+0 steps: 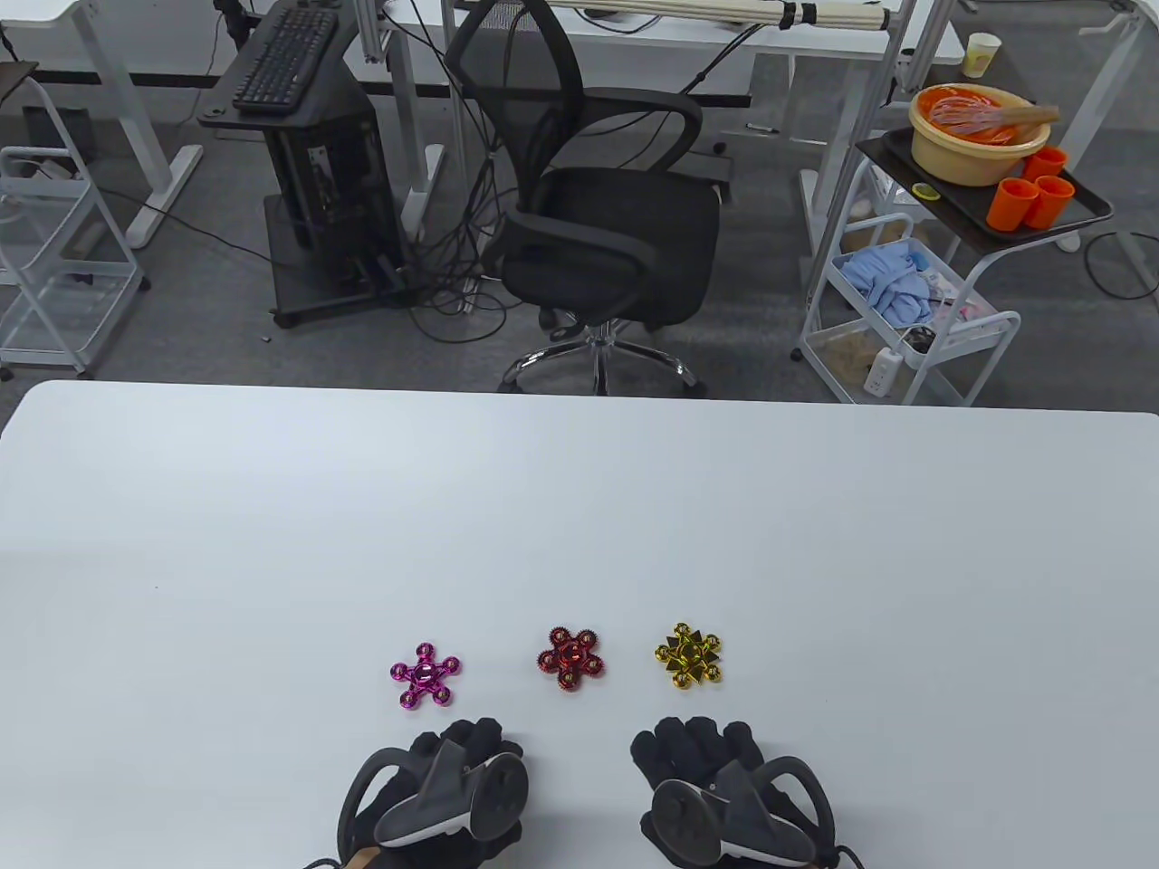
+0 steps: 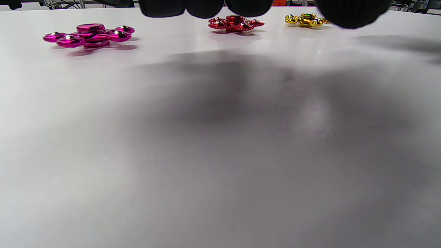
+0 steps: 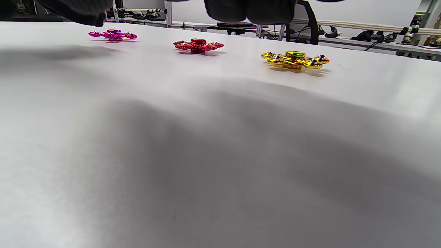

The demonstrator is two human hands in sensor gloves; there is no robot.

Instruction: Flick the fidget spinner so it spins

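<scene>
Item 1, white table (image 1: 815, 561): I see its near half carrying three fidget spinners in a row, side by side, each lying flat and apart from its neighbours.

Item 2, magenta spinner (image 1: 425, 674): leftmost of the row, five round lobes, just beyond my left hand.

Item 3, red spinner (image 1: 570, 659): middle of the row, gear-edged lobes, between the two hands' lines.

Item 4, gold spinner (image 1: 689, 654): rightmost, pointed star shape, just beyond my right hand.

Item 5, left hand (image 1: 448, 787): black glove, tracker on its back, resting low at the table's near edge. Nothing is held; it touches no spinner. The fingers (image 2: 162, 8) hang in from the top of the left wrist view and look bunched, but I cannot tell how far they are curled.

Item 6, right hand (image 1: 715, 787): same glove and tracker, near edge, apart from the gold spinner, holding nothing. Its fingers (image 3: 251, 10) point toward the row, close together; their exact spread I cannot tell.

Item 7, background beyond the table: black office chair (image 1: 598, 208), a cart with a beige bowl (image 1: 978, 136) and orange cups (image 1: 1032, 195), a keyboard (image 1: 285, 59) on a dark stand
</scene>
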